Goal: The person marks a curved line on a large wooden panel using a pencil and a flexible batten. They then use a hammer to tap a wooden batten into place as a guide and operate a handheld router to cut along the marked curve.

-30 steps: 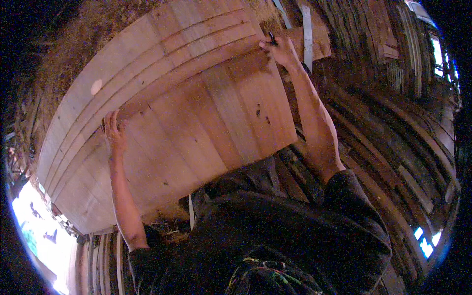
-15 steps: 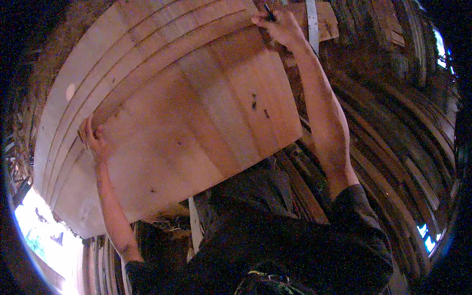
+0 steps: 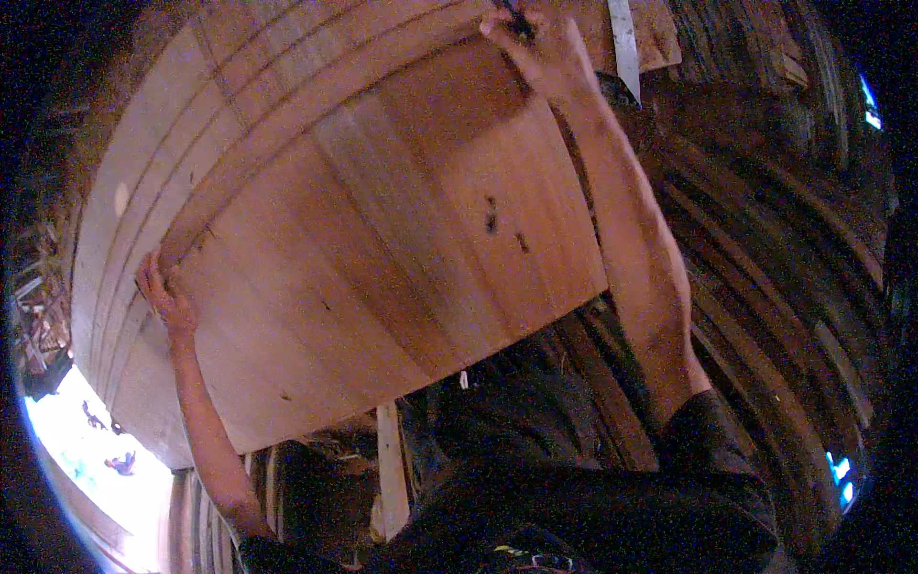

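A wide wooden panel (image 3: 382,249) of side-by-side boards lies before me, with several dark, roughly parallel lines across its far part. Across it runs a long, narrow wooden strip (image 3: 316,100), seemingly lying on top. My left hand (image 3: 170,301) has its bent fingers and thumb on the strip's left end. At the far right of the panel, my right hand (image 3: 545,57) is closed round a slim dark pen-like marker (image 3: 516,21), near the strip's near edge. The marker's tip cannot be made out.
A pale flat bar (image 3: 624,43) stands out beyond my right hand. Long dark boards (image 3: 765,306) are stacked on the right. Below the panel is an upright pale plank (image 3: 390,469). Scraps (image 3: 43,335) lie at the far left, beside bright daylight (image 3: 96,469).
The whole view has shifted slightly. My right hand has moved a little toward the far edge with the marker. My left hand stays at the strip's left end.
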### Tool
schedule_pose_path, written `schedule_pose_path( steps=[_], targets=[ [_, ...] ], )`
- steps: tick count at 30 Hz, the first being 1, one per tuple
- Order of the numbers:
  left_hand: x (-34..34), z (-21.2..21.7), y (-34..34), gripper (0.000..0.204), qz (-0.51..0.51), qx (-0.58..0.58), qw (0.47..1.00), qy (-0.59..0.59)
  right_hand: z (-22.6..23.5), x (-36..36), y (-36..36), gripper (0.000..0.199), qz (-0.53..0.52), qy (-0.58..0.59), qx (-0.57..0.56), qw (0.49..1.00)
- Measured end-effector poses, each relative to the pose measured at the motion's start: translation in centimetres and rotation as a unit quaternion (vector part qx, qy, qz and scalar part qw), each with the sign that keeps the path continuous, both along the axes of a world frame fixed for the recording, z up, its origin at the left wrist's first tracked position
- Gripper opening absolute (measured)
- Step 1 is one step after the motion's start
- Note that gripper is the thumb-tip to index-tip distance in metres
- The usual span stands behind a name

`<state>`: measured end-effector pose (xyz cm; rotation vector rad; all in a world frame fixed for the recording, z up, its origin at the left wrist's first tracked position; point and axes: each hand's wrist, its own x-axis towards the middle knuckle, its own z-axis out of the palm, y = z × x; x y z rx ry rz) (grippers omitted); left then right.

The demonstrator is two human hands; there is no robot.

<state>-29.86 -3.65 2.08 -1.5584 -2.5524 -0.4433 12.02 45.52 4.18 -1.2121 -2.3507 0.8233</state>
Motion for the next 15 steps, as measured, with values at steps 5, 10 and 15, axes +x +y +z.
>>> schedule_pose_path(
  steps=[5, 10, 15],
  targets=[
    [1.2, 5.4, -2.6, 0.047, -0.005, -0.036, 0.999, -0.007, 4.3, -0.3, -3.8, 0.039, -0.092, 0.014, -0.045, 0.995],
    [2.7, 13.0, 0.8, 0.044, 0.006, -0.124, 0.99, -0.065, 7.6, -0.1, -5.1, 0.033, -0.145, 0.088, 0.037, 0.985],
    [2.2, 16.2, -1.2, 0.042, 0.026, -0.187, 0.979, -0.072, 9.6, 0.1, -6.4, 0.027, -0.174, 0.11, 0.001, 0.979]
  ],
)
